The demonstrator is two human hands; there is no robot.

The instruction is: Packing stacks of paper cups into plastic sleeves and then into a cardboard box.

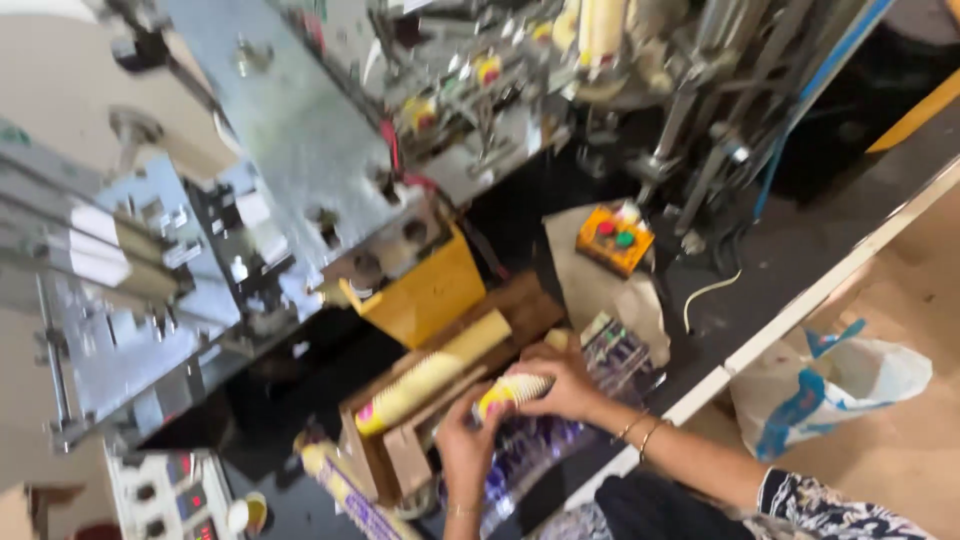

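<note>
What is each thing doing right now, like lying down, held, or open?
short stack of paper cups: lying sideways, gripped by both hands.
left hand: closed around the stack's near end.
right hand: wrapped over the stack's far end.
long stack of paper cups: lying in the wooden tray, untouched.
plastic bag: on the floor, crumpled, mouth open.
orange button box: resting on brown paper.
</note>
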